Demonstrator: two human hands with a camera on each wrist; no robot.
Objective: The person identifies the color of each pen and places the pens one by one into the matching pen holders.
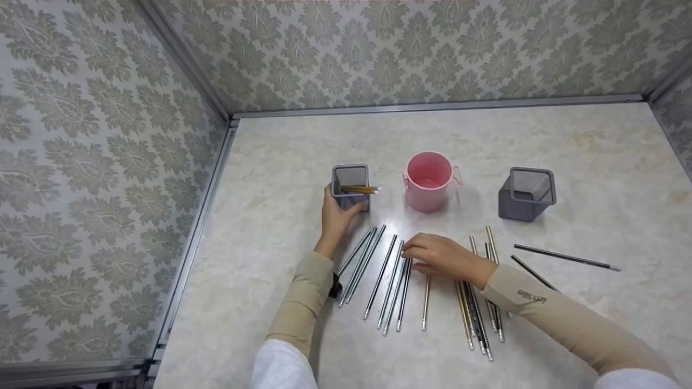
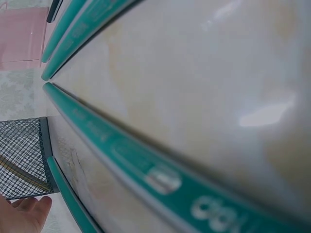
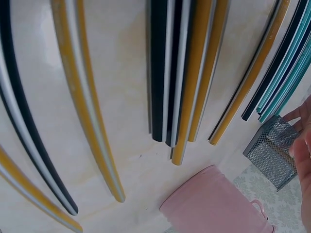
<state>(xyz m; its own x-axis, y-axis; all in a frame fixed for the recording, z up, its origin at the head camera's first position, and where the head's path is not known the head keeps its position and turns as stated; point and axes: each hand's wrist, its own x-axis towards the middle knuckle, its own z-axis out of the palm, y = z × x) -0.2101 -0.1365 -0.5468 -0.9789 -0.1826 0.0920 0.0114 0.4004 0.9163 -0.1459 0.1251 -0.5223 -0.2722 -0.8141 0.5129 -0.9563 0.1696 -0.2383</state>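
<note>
My left hand [image 1: 335, 221] grips a grey mesh pencil holder [image 1: 351, 204], its thumb on the near right side and fingers around the left. Yellow pencils [image 1: 361, 189] lean out over its right rim. My right hand [image 1: 446, 256] hovers low over the pencils with fingers loosely bent and nothing seen between them. Its fingertips are near the upper ends of green pencils [image 1: 393, 286] and a black pencil [image 1: 403, 302]. In the right wrist view, that hand [image 3: 302, 150] overlaps the gripped holder [image 3: 272, 150] behind it. Part of a yellow pencil [image 1: 426, 308] is hidden under the hand.
A pink bucket [image 1: 427, 197] with wire handles stands beyond the right hand. Another mesh holder [image 1: 519, 208] stands further right. Black and yellow pencils [image 1: 476, 319] lie under the right forearm, and a black pencil [image 1: 565, 256] lies crosswise to the right. Patterned walls [image 1: 346, 59] border the table.
</note>
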